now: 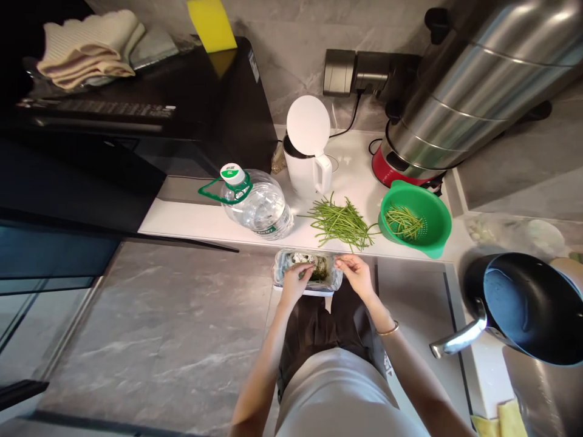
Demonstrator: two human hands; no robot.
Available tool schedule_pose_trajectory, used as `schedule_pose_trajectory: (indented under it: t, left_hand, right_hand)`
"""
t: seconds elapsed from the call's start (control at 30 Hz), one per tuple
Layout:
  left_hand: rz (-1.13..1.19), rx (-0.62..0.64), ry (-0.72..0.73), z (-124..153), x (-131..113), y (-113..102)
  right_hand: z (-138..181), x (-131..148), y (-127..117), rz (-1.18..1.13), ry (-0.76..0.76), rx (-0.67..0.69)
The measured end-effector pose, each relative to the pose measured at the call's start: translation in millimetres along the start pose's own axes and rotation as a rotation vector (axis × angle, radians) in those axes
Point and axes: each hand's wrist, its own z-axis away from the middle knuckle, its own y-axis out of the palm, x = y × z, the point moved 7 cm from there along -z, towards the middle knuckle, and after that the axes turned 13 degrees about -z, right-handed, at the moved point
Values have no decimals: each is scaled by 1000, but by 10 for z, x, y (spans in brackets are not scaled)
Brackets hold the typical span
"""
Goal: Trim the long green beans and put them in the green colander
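Observation:
My left hand [297,280] is over a bin lined with clear plastic [276,274], its fingers pinched together. My right hand [357,274] is at the bin's right rim, thumb and forefinger also closed in a pinch. Whatever is between the fingers of either hand is too small to make out. Inside the bin lie dark green scraps [320,269] and something white. Just beyond my hands, a loose pile of thin green stems [341,223] is spread on the white counter [200,220]. More cut stems [403,223] sit in a green colander [436,220] to the right.
A large water bottle [259,203] and a white kettle [300,170] with its lid up stand behind the pile. At right are a steel steamer [455,115] on a red base and a black pan [523,303]. A black oven-like appliance [218,103] is at left.

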Motion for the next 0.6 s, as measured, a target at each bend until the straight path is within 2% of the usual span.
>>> schedule_pose_trajectory:
  t: [0.13, 0.3, 0.6]
  left_hand:
    - [287, 66, -98, 28, -232, 68]
    - [386, 121, -161, 36, -335, 140]
    - [535, 229, -300, 33, -282, 193]
  right_hand:
    - [68, 82, 98, 347, -168, 85]
    - [124, 234, 237, 503, -323, 228]
    - [140, 230, 229, 513, -284, 307]
